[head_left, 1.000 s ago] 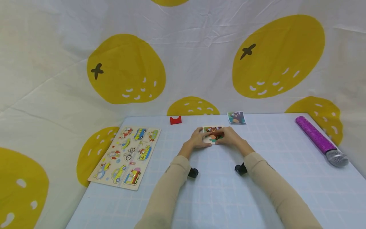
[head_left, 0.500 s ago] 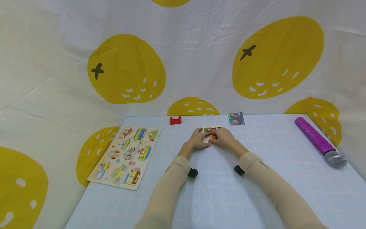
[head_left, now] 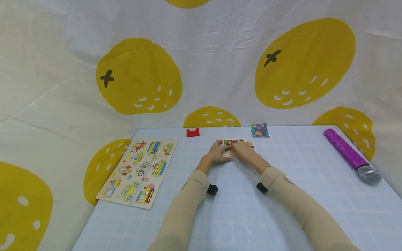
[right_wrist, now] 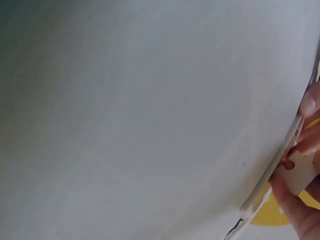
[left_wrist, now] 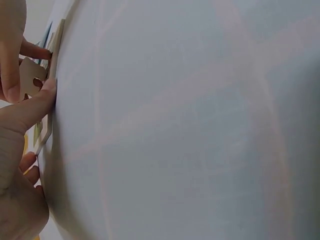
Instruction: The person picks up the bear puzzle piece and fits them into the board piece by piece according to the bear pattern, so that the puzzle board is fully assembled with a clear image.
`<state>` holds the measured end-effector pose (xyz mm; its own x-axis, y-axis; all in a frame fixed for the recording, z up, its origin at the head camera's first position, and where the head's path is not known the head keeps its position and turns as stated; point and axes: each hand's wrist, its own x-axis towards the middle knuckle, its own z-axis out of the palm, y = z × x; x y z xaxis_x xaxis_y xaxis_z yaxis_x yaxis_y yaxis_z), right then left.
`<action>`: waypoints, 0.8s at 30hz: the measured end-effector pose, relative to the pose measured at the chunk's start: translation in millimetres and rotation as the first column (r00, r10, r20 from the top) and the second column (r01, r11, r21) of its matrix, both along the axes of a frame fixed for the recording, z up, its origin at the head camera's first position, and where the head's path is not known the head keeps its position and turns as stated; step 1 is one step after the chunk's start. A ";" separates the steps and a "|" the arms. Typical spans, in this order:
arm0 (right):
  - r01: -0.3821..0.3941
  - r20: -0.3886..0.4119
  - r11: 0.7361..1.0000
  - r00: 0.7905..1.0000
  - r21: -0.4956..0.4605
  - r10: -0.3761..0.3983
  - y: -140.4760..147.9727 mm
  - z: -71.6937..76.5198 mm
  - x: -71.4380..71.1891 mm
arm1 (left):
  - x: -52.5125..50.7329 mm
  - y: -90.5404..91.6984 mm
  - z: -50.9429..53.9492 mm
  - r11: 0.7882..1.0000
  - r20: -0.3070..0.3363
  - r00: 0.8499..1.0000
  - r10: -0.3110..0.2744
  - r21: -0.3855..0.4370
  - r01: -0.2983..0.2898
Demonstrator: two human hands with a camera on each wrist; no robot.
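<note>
A small jigsaw puzzle in a pale wooden tray lies on the table, with part of a bear picture near its far edge. My left hand grips the tray's left side, thumb along the near edge. Over the tray, my right hand pinches a jigsaw piece, which stands tilted with its plain wooden side showing in both wrist views. An orange and brown bit of jigsaw shows just past the right hand's knuckles; whether it is held cannot be told. The right hand hides much of the picture.
A bear picture card lies behind the tray, and a red notched block stands back left. To the left is a wooden vehicle puzzle board. A purple glittery microphone lies at the right. A patterned cloth hangs behind the table.
My right hand has moved left over the tray and lifted a piece on edge. More bare wood shows at the tray's near side. The left hand stays put.
</note>
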<state>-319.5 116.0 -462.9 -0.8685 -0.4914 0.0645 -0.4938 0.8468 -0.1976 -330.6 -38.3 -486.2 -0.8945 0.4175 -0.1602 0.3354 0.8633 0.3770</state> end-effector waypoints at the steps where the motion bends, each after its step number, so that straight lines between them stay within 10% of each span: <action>1: -0.008 0.017 0.999 1.000 -0.037 0.009 1.8 -0.9 0.0 | 0.1 -0.4 0.2 1.000 0.004 1.000 0.003 -0.001 -0.003; 7: 0.004 0.115 0.917 0.992 -0.399 0.046 15.6 -2.5 -1.1 | -4.7 -1.8 -2.2 1.000 0.053 0.998 0.017 0.023 -0.018; 16: 0.113 0.105 0.637 0.993 -0.763 -0.050 37.7 3.0 0.4 | -13.1 -1.8 -10.8 1.000 0.012 1.000 -0.011 0.004 0.011; 24: 0.148 0.095 0.563 0.988 -0.813 -0.122 42.1 24.7 25.7 | 0.0 0.7 0.7 1.000 -0.002 1.000 0.005 -0.026 -0.005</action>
<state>-293.8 158.1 -438.2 -0.9278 -0.1176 0.3542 -0.3717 0.3754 -0.8490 -330.6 -37.6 -485.5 -0.8968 0.4087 -0.1696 0.3318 0.8746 0.3535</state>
